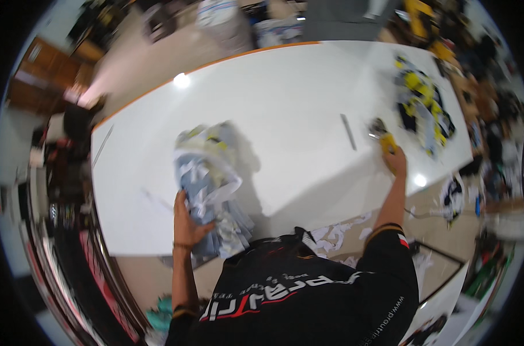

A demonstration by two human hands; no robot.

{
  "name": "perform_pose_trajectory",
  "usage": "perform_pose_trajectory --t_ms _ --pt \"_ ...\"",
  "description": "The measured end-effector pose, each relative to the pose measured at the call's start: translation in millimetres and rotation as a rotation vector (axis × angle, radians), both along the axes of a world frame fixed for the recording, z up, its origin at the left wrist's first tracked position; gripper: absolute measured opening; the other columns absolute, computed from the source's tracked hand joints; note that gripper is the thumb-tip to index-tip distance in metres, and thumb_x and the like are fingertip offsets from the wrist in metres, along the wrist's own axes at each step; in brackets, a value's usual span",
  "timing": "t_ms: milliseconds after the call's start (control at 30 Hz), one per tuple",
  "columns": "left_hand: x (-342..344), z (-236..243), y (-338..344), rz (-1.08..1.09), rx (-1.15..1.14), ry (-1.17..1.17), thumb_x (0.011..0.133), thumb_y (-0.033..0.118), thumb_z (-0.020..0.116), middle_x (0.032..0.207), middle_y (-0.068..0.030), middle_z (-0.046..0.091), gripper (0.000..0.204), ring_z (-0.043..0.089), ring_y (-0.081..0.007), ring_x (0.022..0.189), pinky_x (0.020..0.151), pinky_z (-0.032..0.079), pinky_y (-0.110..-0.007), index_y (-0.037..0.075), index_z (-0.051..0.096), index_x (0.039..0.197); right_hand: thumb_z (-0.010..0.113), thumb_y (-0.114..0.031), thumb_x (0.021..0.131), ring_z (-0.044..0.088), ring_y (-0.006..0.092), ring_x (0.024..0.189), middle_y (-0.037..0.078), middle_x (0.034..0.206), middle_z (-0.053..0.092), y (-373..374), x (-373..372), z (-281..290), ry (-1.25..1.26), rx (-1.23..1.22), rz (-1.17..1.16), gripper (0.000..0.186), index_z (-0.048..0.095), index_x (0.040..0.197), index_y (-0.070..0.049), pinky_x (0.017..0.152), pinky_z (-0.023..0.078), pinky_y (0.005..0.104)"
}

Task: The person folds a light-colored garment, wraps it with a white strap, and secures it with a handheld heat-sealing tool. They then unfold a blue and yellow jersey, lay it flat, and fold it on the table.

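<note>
White table (296, 92), far edge trimmed orange; thin rod (103, 147) lies along its L edge. Person's left hand (188, 228) is at the near edge, thumb spread from fingers, touching a blurred bundle of grey-white-yellow cloth (207, 167); can't tell if it grips. Bundle sits in the table's L half, running from the near edge inward. Slim grey strip (348, 131) lies R of centre, apart from both hands. Nr the R edge, right hand (396, 162) is clenched round a yellow tool w/ shiny metal head (387, 140). Beyond, yellow-black-grey cloth pile (421, 95) by the far R corner.
</note>
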State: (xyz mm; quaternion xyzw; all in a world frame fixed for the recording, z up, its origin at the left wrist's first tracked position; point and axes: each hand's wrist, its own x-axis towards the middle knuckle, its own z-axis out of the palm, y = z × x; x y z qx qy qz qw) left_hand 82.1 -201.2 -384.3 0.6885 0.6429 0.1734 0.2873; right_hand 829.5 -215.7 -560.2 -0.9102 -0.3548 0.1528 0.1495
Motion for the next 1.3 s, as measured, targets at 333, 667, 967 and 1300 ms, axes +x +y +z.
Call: perform_pose_trajectory --t_ms 333,667,967,1300 --pt "94 15 -44 0.276 -0.22 -0.198 0.07 0.012 0.081 0.137 -0.0156 0.053 0.052 0.05 -0.0348 0.127 0.101 0.042 -0.049 0.006 0.066 0.12 0.076 -0.018 0.078 0.067 0.0221 0.075 0.011 0.094 0.064 -24 -69 14 0.905 0.585 -0.151 0.049 0.058 0.119 0.002 0.061 0.055 0.0344" --pt "93 -28 18 -0.254 0.258 0.843 0.082 0.018 0.063 0.127 -0.0087 0.059 0.023 0.049 -0.025 0.124 0.092 0.041 -0.041 0.007 0.067 0.101 0.076 -0.01 0.075 0.071 0.0313 0.088 0.019 0.11 0.063 -46 -237 80 1.667 0.747 0.198 0.071 0.045 0.137 0.004 0.076 0.065 0.0467" --pt "60 70 84 0.266 0.153 -0.812 0.1 0.005 0.056 0.072 -0.0026 0.057 0.027 0.051 -0.0096 0.06 0.055 0.043 -0.025 0.003 0.044 0.124 0.082 0.002 0.067 0.07 0.0228 0.077 0.014 0.099 0.064 -34 -334 103 1.774 0.166 0.522 0.081 0.044 0.139 -0.005 0.061 0.061 0.0345" --pt "71 183 84 -0.018 0.177 -0.728 0.106 0.009 0.046 0.079 -0.0003 0.05 0.026 0.046 -0.0101 0.074 0.07 0.041 -0.026 0.0 0.049 0.13 0.081 -0.003 0.065 0.066 0.017 0.091 0.01 0.106 0.063 7 -445 131 1.585 0.077 0.942 0.076 0.05 0.134 -0.001 0.079 0.055 0.0324"
